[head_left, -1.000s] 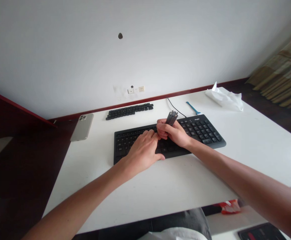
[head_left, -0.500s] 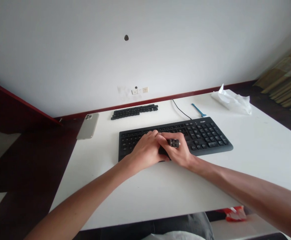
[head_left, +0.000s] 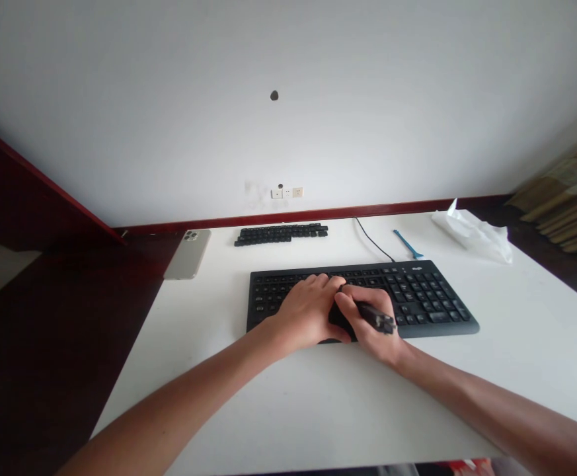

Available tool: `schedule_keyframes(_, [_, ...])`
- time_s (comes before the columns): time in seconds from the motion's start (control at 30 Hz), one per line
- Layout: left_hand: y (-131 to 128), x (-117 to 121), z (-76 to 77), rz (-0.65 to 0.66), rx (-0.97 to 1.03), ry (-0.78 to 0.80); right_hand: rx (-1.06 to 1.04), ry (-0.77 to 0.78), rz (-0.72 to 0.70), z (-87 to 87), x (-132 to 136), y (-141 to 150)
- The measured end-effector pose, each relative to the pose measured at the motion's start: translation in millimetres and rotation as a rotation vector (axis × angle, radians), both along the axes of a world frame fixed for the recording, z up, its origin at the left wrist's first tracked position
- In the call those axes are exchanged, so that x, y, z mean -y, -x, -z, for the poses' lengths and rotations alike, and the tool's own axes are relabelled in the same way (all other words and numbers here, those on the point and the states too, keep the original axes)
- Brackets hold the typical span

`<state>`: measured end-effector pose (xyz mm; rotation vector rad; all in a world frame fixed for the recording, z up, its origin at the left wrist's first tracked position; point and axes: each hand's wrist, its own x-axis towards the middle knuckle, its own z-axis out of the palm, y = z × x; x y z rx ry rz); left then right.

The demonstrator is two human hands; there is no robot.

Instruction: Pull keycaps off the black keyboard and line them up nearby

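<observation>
As your left hand (head_left: 308, 314) lies spread across the black keyboard (head_left: 431, 301), keep the dark tool (head_left: 378, 319) pinched firmly in your right hand's (head_left: 365, 324) grip.

Looks like a room in a home, probably a home office setup. Plain white desk (head_left: 540, 337) holding a black full-size keyboard (head_left: 424, 297), a smartphone (head_left: 188, 254) and crumpled tissue (head_left: 471, 236). White painted wall with power sockets (head_left: 287, 192), dark red skirting board (head_left: 318, 214), dark polished floor (head_left: 60, 311), striped curtain (head_left: 570, 198) at right (curtain is the strongest domestic tell).
</observation>
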<state>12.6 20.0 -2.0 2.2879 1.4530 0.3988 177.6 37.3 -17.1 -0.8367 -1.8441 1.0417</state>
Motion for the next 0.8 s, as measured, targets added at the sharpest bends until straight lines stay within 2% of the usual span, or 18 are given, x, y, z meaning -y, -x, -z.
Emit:
schedule_keyframes(0.27, [3.2,-0.7,-1.8,0.004,-0.038,-0.021,0.205,-0.294,-0.173,1.2,29.3,-18.3])
schedule_keyframes(0.4, [4.3,-5.9,0.8,0.019,0.006,0.017,0.235,-0.370,-0.157,2.1,36.5,-28.9])
schedule_keyframes(0.53, [7.8,-6.7,1.0,0.036,0.013,0.005,0.189,-0.441,-0.117,1.7,35.6,-27.1])
schedule_keyframes(0.8, [5.5,-6.6,11.3,0.044,-0.018,-0.156,0.180,-0.498,-0.142,10.5,32.8,-29.0])
